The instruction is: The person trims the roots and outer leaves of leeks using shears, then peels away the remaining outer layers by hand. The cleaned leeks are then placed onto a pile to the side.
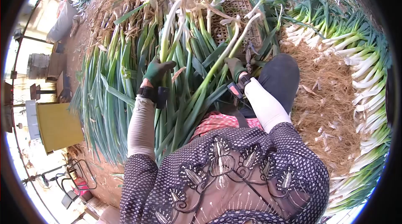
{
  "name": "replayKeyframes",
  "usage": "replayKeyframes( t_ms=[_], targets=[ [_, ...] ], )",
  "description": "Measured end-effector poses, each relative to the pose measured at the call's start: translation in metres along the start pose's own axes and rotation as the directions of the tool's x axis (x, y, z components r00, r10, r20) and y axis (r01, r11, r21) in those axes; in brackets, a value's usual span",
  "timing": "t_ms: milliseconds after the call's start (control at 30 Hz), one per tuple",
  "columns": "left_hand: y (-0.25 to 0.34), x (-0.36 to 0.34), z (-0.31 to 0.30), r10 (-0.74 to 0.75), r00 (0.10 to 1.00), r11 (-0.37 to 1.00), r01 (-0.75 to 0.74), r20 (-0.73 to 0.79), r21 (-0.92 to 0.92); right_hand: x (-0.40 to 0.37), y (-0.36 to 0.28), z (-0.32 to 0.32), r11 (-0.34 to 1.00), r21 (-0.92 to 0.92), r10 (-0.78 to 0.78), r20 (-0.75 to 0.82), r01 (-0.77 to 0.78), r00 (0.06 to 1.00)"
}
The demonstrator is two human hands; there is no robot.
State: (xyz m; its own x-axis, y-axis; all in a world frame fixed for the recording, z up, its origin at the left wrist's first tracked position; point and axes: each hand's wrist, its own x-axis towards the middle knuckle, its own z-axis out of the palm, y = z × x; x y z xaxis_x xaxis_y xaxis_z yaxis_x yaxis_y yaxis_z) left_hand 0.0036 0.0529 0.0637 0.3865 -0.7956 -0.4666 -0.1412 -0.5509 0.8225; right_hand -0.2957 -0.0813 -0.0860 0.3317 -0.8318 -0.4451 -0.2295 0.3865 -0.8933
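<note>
Outdoors, a long leek [213, 71] is gripped in the closed fingers of the right hand [234, 67], a dark tool [250, 53] just beyond them. The left hand [158, 71] is clamped on neighbouring stalks [167, 31], probably best held firm.

The left hand [158, 71] reaches forward, fingers curled tight; the right hand [234, 67], arm bent, seems clenched.

Matt cloth gloves [157, 71], smooth waxy leek leaves [189, 56]
</note>
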Motion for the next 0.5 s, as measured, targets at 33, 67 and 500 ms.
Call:
replayKeyframes(
  t_ms=[33, 67, 500],
  targets=[
    [0.01, -0.003, 0.0, 0.024, 0.999, 0.999, -0.023, 0.024, -0.03, -0.008, -0.012, 0.011, 0.965, 0.249, 0.074, 0.04, -0.082, 0.996],
    [0.02, -0.005, 0.002, 0.047, 0.998, 0.997, -0.044, 0.048, -0.062, -0.008, -0.012, 0.02, 0.925, 0.3, 0.185, 0.177, -0.232, 0.967],
    [0.036, 0.004, 0.069, -0.176, 0.94, 0.984, 0.169, 0.293, 0.048, -0.082, -0.015, 0.107, 0.945, 0.265, -0.021, 0.633, -0.192, 0.774]
  ],
)
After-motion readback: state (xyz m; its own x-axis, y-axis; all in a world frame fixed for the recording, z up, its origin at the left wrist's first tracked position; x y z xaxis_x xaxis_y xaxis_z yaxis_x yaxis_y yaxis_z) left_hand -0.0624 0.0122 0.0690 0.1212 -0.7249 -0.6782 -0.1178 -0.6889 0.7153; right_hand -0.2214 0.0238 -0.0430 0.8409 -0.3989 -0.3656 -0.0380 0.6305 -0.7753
